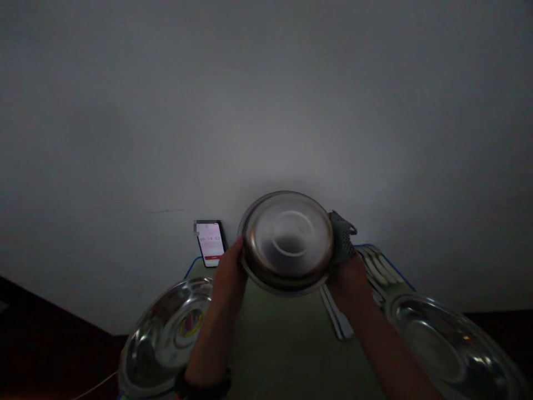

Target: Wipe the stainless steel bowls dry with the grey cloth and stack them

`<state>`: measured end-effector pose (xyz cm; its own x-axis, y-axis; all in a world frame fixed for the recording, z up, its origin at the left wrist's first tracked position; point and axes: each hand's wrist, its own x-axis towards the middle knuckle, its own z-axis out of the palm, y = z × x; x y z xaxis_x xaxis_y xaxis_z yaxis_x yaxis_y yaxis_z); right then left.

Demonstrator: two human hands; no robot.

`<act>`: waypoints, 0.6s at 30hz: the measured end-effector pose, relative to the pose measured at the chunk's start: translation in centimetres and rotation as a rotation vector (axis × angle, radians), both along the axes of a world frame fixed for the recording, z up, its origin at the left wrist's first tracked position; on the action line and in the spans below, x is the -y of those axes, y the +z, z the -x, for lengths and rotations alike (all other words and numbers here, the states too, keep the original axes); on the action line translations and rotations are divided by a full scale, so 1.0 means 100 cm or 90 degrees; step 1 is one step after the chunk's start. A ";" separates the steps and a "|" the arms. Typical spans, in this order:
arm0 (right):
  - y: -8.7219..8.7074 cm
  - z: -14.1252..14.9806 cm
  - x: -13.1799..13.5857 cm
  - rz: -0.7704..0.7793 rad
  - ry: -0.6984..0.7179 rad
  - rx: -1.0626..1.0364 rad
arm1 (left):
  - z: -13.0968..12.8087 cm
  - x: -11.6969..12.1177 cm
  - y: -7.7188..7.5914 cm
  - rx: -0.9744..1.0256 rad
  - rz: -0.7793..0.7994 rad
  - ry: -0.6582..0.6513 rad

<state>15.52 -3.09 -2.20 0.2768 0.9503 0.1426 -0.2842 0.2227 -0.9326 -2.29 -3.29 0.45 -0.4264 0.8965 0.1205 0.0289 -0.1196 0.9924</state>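
Observation:
I hold a round steel plate (287, 241) upright in front of me, its inside facing me. My left hand (228, 278) grips its left rim. My right hand (350, 283) is at the right rim and holds a grey cloth (342, 236) pressed against the plate's edge. Both hands are above a small green-topped table (275, 339).
A steel plate (166, 333) lies at the table's left, another (449, 344) at the right. Several pieces of steel cutlery (375, 266) lie behind my right hand. A phone (211, 243) with a lit screen leans against the pale wall (266, 111). The floor is dark on both sides.

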 end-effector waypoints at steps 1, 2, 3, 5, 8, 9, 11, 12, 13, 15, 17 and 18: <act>0.002 -0.009 -0.002 0.019 0.014 -0.027 | 0.004 0.000 0.002 0.055 0.038 -0.066; 0.004 -0.016 -0.002 0.031 0.033 -0.038 | 0.006 0.002 0.005 0.094 0.072 -0.109; 0.007 -0.022 -0.002 0.035 0.059 -0.034 | 0.008 0.003 0.007 0.128 0.110 -0.147; 0.011 -0.026 0.002 0.022 0.106 0.009 | 0.009 0.008 0.013 0.178 0.163 -0.173; 0.016 -0.021 0.008 0.002 0.108 0.047 | 0.005 0.013 0.017 0.196 0.148 -0.154; 0.017 -0.017 0.009 0.003 0.086 0.047 | 0.003 0.014 0.017 0.196 0.128 -0.141; 0.017 -0.008 0.009 0.018 0.023 0.026 | 0.000 0.014 0.014 0.218 0.084 -0.108; 0.015 -0.003 0.009 0.031 -0.012 0.004 | -0.001 0.013 0.012 0.245 0.059 -0.080; 0.013 0.004 0.010 0.039 -0.043 -0.021 | -0.003 0.012 0.009 0.278 0.030 -0.043; 0.005 0.020 0.013 0.028 -0.085 -0.057 | -0.009 0.007 0.003 0.327 -0.028 0.065; -0.006 0.038 0.016 -0.030 -0.086 -0.028 | -0.015 0.002 -0.003 0.308 -0.058 0.197; -0.011 0.046 0.018 -0.054 -0.093 -0.035 | -0.018 -0.001 -0.006 0.280 -0.058 0.242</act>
